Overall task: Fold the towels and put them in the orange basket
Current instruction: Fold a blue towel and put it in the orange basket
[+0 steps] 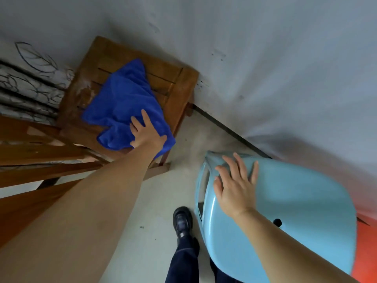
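Observation:
A crumpled blue towel [122,103] lies spread over the seat of a brown wooden chair [173,82] against the wall. My left hand [145,131] rests on the towel's near right corner, fingers bent into the cloth with the thumb at its edge. My right hand [234,186] lies flat with fingers apart on the top of a light blue plastic chair [295,211], holding nothing. An orange surface [366,252], possibly the basket, shows at the right edge behind the blue chair; most of it is hidden.
A grey wall [265,48] runs behind both chairs. A patterned curtain [26,82] and brown wooden rails [30,156] stand at the left. My black shoe [182,221] and dark trouser leg are on the pale floor [146,211] between the chairs.

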Demonstrator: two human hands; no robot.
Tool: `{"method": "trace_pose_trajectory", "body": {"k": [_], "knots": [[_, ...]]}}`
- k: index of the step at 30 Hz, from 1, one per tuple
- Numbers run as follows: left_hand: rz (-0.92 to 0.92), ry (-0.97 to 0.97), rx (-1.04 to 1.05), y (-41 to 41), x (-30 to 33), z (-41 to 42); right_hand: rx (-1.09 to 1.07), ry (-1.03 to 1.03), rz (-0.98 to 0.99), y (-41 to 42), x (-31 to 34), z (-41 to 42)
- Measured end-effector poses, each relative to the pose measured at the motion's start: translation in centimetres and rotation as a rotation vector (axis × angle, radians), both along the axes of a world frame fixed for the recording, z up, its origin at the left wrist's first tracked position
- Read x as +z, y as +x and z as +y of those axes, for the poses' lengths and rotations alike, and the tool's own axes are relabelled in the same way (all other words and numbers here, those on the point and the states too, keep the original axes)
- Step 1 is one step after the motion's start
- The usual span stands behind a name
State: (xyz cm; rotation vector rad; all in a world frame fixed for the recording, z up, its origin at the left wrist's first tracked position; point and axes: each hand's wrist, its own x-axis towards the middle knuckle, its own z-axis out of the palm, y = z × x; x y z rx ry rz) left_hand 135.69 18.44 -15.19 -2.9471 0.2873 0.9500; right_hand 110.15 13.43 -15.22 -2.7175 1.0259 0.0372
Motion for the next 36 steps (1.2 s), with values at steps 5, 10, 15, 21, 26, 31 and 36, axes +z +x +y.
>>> {"method": "trace_pose_trajectory", "body": {"k": [5,10,15,21,26,31,36], "knots": [[-0.058,-0.054,-0.035,2.0,0.3,0.1,-0.003,-0.031,-0.039,-0.1,-0.2,0.0],[-0.151,-0.427,0.137,2.6,4.0,-2.1,-0.001,-0.015,-0.001,0.0,0.0,-0.2],[-0.145,-0.955,0.467,-0.9,12.1,-3.8,0.104,0.257,0.222,0.6,3.1,-1.7],[0.099,-1.272,0.413,-7.6,23.0,-3.0,0.119,0.519,0.265,-0.7,12.0,-4.5],[0.522,-1.209,0.413,-12.4,30.2,-2.1,0.009,0.564,0.171,-3.9,21.8,-4.8],[0.846,-1.137,0.408,-15.9,34.7,-1.8,-0.165,0.508,-0.03,-6.9,29.8,-5.2],[0.97,-1.032,0.361,-17.9,36.7,-2.3,-0.329,0.679,-0.455,-8.6,34.2,-4.9]]}}
